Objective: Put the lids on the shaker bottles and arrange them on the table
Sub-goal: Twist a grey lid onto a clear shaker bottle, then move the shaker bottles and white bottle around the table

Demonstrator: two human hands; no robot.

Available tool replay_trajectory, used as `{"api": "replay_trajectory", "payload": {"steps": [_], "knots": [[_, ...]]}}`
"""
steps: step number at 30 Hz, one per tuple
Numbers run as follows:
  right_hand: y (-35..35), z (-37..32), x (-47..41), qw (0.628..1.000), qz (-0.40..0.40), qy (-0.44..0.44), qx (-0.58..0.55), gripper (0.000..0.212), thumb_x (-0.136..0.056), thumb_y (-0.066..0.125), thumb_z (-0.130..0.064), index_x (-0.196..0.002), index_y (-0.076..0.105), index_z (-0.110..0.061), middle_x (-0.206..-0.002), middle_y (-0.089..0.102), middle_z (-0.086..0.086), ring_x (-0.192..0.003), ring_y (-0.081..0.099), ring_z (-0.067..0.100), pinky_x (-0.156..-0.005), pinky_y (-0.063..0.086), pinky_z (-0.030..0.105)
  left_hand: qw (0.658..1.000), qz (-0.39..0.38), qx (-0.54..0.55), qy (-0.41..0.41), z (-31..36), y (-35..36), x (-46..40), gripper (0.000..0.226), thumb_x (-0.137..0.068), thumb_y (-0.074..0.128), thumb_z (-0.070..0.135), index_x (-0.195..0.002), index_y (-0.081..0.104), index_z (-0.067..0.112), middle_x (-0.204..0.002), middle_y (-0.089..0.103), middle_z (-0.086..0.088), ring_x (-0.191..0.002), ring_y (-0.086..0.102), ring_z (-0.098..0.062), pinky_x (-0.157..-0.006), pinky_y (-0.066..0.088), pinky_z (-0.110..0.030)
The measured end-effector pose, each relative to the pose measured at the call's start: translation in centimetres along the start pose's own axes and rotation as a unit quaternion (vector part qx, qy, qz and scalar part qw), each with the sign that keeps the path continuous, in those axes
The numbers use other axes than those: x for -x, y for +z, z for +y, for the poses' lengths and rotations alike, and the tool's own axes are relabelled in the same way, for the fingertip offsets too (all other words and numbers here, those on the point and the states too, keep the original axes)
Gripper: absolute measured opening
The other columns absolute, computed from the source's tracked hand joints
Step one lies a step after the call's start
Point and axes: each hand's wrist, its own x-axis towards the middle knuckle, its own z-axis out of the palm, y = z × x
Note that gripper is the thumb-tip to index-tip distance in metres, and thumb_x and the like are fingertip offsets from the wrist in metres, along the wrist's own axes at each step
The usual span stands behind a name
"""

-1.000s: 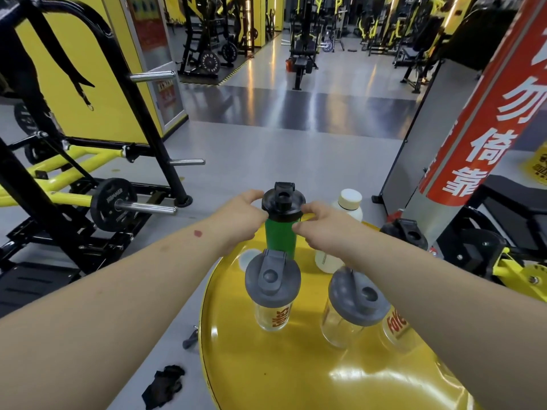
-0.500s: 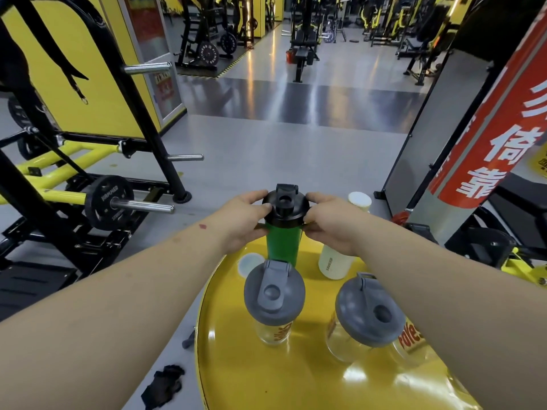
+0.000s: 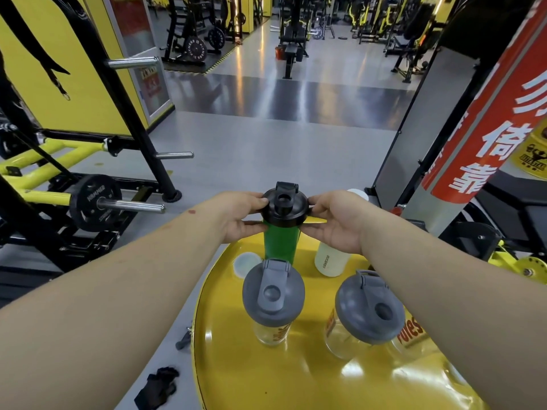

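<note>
Head view | left hand (image 3: 236,216), right hand (image 3: 334,220) outstretched | each grip pinching black lid (image 3: 284,207) on green bottle (image 3: 281,244)

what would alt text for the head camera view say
Both hands, left hand and right hand, grip the black lid atop a green shaker bottle on a round yellow table, behind two grey-lidded clear shakers, in a gym.

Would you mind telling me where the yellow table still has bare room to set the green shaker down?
Free: the near part of the yellow table, in front of the two grey-lidded shakers, and the gap between them. Crowded: the far edge, where the green shaker, white bottle, loose white lid and both hands cluster.
</note>
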Motion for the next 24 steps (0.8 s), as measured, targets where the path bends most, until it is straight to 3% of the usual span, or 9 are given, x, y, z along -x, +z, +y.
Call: {"api": "replay_trajectory", "payload": {"steps": [6, 11, 13, 15, 17, 20, 22, 24], "knots": [[0.4, 0.1, 0.7, 0.999, -0.016, 0.013, -0.028, 0.051, -0.086, 0.031, 0.011, -0.127, 0.059, 0.004, -0.14, 0.056, 0.017, -0.117, 0.062, 0.042, -0.079, 0.061, 0.038, 1.0, 0.003, 0.008, -0.002, -0.2, -0.1, -0.2, 0.033, -0.098, 0.059, 0.009, -0.131, 0.065, 0.013, -0.129, 0.066, -0.01, -0.116, 0.063, -0.032, -0.094, 0.058, -0.046], [0.4, -0.2, 1.8, 0.999, -0.032, 0.016, -0.031, 0.031, -0.091, 0.034, 0.009, -0.105, 0.058, -0.005, -0.14, 0.054, 0.02, -0.101, 0.065, 0.038, -0.076, 0.058, 0.038, 0.999, 0.017, -0.03, 0.012, 0.1, 0.4, 1.5, 0.035, -0.101, 0.056, 0.013, -0.136, 0.059, 0.015, -0.13, 0.063, -0.009, -0.12, 0.06, -0.033, -0.088, 0.057, -0.039], [0.0, -0.8, 2.1, 1.0, 0.002, -0.01, -0.008, 0.027, -0.095, 0.041, 0.004, -0.115, 0.056, -0.005, -0.141, 0.053, 0.025, -0.107, 0.065, 0.039, -0.081, 0.059, 0.038, 0.994, 0.052, -0.073, 0.062, 0.9, 0.6, 2.4, 0.033, -0.1, 0.056, 0.012, -0.132, 0.061, 0.016, -0.13, 0.06, -0.007, -0.119, 0.056, -0.028, -0.089, 0.052, -0.034], [-0.6, -1.8, 2.5, 0.997, 0.044, -0.058, 0.026, 0.033, -0.098, 0.045, -0.001, -0.13, 0.055, -0.001, -0.137, 0.058, 0.024, -0.119, 0.064, 0.038, -0.094, 0.057, 0.04, 0.966, 0.128, -0.141, 0.173, 2.0, 0.9, 2.9, 0.034, -0.096, 0.053, 0.007, -0.126, 0.065, 0.017, -0.126, 0.061, -0.005, -0.106, 0.055, -0.019, -0.084, 0.046, -0.026], [-1.7, -3.3, 3.3, 0.989, 0.093, -0.114, 0.032, 0.035, -0.097, 0.041, 0.003, -0.127, 0.06, 0.0, -0.121, 0.065, 0.02, -0.104, 0.07, 0.033, -0.086, 0.061, 0.036, 0.936, 0.177, -0.132, 0.274, 3.3, 1.8, 3.8, 0.035, -0.089, 0.052, 0.008, -0.116, 0.069, 0.024, -0.109, 0.065, -0.002, -0.089, 0.056, -0.017, -0.071, 0.045, -0.023], [-4.1, -5.2, 4.2, 0.965, 0.164, -0.199, 0.056, 0.035, -0.089, 0.041, 0.006, -0.105, 0.07, -0.006, -0.096, 0.068, 0.016, -0.067, 0.066, 0.023, -0.059, 0.061, 0.029, 0.921, 0.123, -0.143, 0.34, 4.1, 4.7, 5.4, 0.032, -0.085, 0.051, 0.006, -0.096, 0.069, 0.029, -0.096, 0.067, -0.002, -0.071, 0.057, -0.017, -0.063, 0.048, -0.024], [-6.0, -5.4, 4.1, 0.938, 0.196, -0.228, 0.175, 0.031, -0.088, 0.05, -0.001, -0.106, 0.071, -0.013, -0.092, 0.067, 0.009, -0.07, 0.062, 0.02, -0.063, 0.06, 0.03, 0.911, 0.069, -0.21, 0.347, 3.6, 7.0, 6.2, 0.032, -0.087, 0.052, 0.004, -0.101, 0.069, 0.027, -0.1, 0.07, -0.001, -0.073, 0.062, -0.018, -0.065, 0.052, -0.026], [-7.6, -4.9, 3.2, 0.91, 0.183, -0.212, 0.305, 0.036, -0.087, 0.058, -0.012, -0.121, 0.068, -0.021, -0.1, 0.066, 0.003, -0.085, 0.064, 0.021, -0.082, 0.06, 0.037, 0.894, 0.008, -0.294, 0.338, 2.6, 9.0, 6.6, 0.039, -0.087, 0.055, 0.003, -0.115, 0.069, 0.027, -0.11, 0.07, 0.001, -0.085, 0.066, -0.017, -0.068, 0.054, -0.026]]}}
